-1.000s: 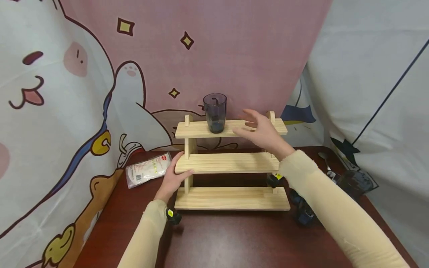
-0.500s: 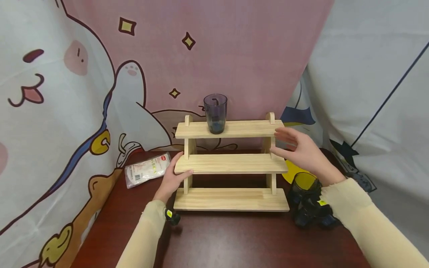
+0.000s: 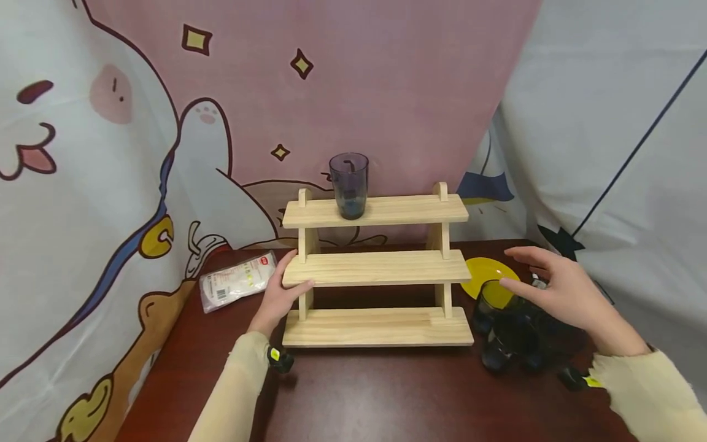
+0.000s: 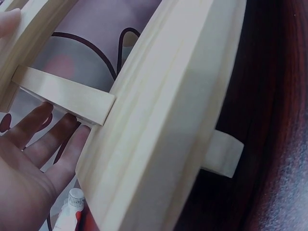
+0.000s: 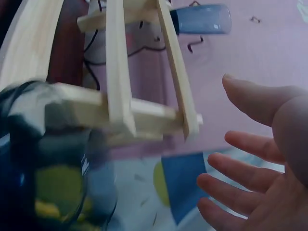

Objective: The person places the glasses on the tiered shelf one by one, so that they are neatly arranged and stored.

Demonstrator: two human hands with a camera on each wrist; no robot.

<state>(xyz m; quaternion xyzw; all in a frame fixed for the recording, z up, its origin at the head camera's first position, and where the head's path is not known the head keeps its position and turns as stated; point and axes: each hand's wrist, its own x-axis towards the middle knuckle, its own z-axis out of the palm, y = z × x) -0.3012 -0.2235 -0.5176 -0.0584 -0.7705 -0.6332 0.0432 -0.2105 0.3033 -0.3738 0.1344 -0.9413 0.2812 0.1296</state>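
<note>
A three-tier wooden shelf rack (image 3: 375,268) stands on the dark red table. My left hand (image 3: 276,298) grips the left end of its middle board, thumb at the front edge; in the left wrist view its fingers (image 4: 65,159) reach the upright. On the top board a bluish-purple drinking glass (image 3: 350,190) stands upright, left of the middle. To the rack's right, my right hand (image 3: 569,291) hovers with spread, lightly bent fingers and nothing held. Below and left of it are several dark glasses (image 3: 513,337), partly overlapping, so their shapes blur together.
Behind the dark glasses lies a yellow plate (image 3: 488,271), partly hidden. A clear plastic packet (image 3: 240,281) with a white label lies left of the rack. Printed cloth (image 3: 409,92) hangs close behind the table and on both sides.
My right hand has moved from beside the glass on the top board, right and down, to above the dark glasses. My left hand stays on the rack, and the glass has not moved.
</note>
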